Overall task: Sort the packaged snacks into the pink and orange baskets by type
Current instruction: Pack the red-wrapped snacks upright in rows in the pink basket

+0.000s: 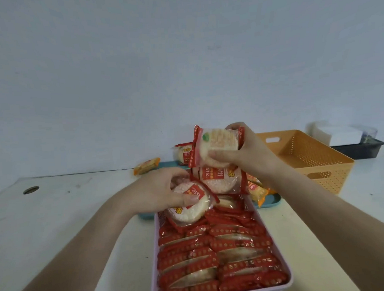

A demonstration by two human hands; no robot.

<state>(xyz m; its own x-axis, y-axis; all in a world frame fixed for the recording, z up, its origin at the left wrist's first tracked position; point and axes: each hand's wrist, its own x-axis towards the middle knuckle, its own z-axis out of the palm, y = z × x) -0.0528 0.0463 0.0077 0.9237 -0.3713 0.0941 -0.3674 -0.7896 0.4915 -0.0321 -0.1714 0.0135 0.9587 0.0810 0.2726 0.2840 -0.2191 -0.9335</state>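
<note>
The pink basket [289, 279] sits in front of me, packed with several red-wrapped rice crackers standing on edge. My left hand [164, 189] grips a red-wrapped round cracker [188, 210] at the basket's far end. Above it, my right hand [243, 155] holds another red-wrapped cracker [213, 146] in the air. A third red cracker pack [220, 179] shows below my right hand; I cannot tell what holds it. The orange basket [315, 160] stands at the right and shows no snacks inside.
A blue tray [268, 201] lies behind the pink basket with orange-wrapped snacks [146, 166] and a red one [183, 153] on it. A dark tray with white items [355, 144] stands at the far right. A round hole [30, 190] is in the white table at left.
</note>
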